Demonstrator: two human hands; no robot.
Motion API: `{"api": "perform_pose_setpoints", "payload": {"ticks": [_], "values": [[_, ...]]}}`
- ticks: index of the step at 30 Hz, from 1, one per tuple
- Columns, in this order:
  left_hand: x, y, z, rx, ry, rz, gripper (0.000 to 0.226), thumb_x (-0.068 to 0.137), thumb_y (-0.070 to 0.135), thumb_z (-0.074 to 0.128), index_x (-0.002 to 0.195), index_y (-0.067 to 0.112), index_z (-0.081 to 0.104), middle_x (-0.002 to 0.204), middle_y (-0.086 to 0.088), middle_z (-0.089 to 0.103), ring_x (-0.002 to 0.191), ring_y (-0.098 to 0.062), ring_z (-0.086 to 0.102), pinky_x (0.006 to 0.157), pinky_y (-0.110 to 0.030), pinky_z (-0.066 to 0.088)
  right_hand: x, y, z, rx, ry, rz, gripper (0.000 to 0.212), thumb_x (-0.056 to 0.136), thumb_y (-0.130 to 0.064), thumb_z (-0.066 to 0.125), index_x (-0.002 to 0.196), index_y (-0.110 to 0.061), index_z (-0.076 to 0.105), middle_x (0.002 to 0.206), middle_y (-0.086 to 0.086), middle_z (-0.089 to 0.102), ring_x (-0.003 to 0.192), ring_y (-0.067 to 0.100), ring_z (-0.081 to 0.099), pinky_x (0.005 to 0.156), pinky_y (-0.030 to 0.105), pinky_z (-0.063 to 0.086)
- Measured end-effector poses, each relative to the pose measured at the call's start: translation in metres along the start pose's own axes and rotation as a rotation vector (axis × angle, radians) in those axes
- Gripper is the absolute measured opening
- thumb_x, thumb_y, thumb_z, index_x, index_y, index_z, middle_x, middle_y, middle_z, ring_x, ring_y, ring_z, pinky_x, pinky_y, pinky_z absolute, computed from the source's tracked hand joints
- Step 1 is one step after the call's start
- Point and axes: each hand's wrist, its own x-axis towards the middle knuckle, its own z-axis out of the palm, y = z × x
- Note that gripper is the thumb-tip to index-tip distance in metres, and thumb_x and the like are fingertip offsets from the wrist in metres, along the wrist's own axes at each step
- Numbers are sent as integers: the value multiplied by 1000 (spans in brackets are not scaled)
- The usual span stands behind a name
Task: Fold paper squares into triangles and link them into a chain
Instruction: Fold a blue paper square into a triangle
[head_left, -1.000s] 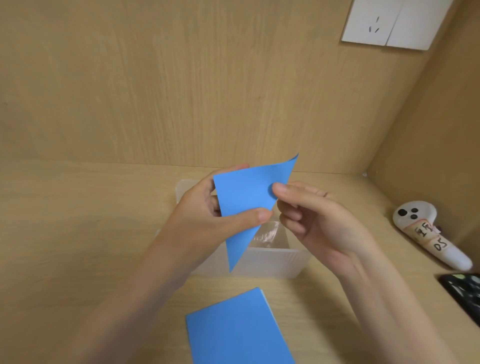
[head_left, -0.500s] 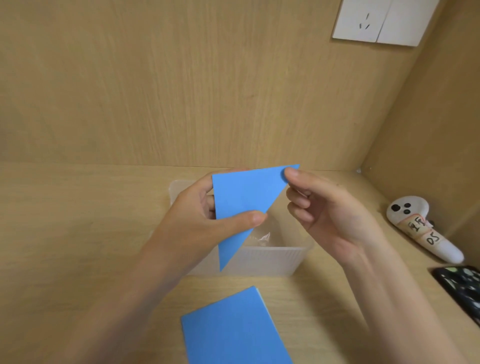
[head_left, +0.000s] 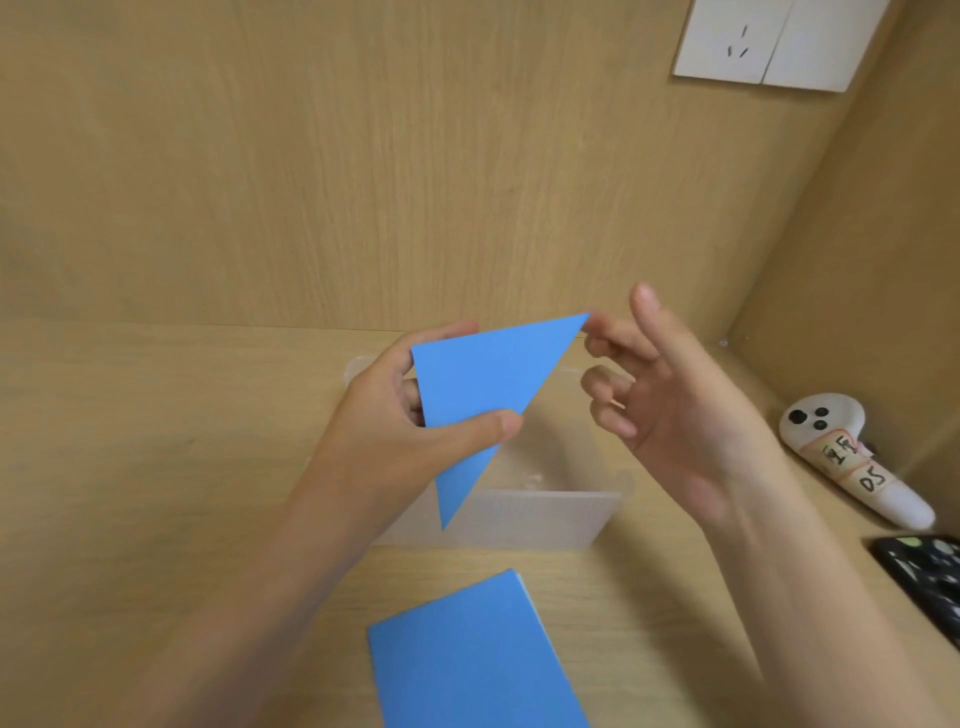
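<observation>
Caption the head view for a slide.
Left hand pinches a folded blue triangle above a clear box; right hand open beside it.

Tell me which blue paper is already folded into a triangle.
The held paper, pinched in the left hand above the clear box. The other blue paper lies flat on the desk, unfolded.

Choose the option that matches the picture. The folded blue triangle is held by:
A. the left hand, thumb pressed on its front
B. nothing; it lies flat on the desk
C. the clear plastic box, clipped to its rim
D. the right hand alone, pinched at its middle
A: the left hand pinches the blue triangle with its thumb on the front, while the right hand is spread open by the triangle's upper tip.
</observation>
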Motion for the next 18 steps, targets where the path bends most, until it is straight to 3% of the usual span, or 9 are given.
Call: {"api": "perform_pose_setpoints", "payload": {"ticks": [2,5,9,13,18], "values": [[1,0,-1,-7,19,-8,59,66,4,81,114,31,58,84,6,75,71,-6,68,66,-19,55,-4,0,4,-191,-63,-24,33,64,-53,73,75,-22,73,75,-7,56,58,11,44,47,19,26],[1,-1,-1,-10,25,-11,66,58,8,88,114,27,60,87,5,75,74,-6,69,64,-18,54,-8,4,12,-396,-80,-65,21,63,-39,78,68,-20,71,63,-5,56,56,9,43,48,20,29],[0,0,0,-29,16,-27,53,62,6,82,109,21,62,82,2,76,69,-8,70,58,-17,52,-9,6,14,-403,-35,-73,13,62,-29,76,64,-17,71,54,-5,55,49,5,42,45,17,28],[-1,3,0,-71,-1,-24,14,79,19,67,92,15,70,79,-2,76,69,-10,71,60,-19,55,-7,5,12,-415,-17,-70,10,71,-20,75,66,-14,69,53,-6,56,48,5,42,45,17,28],[0,2,-3,-107,-21,-57,21,87,25,56,89,11,72,84,-1,76,73,-11,71,60,-19,55,-6,7,12,-407,-14,-99,10,75,-15,74,69,-11,67,53,-8,56,46,4,42,45,17,29]]}}
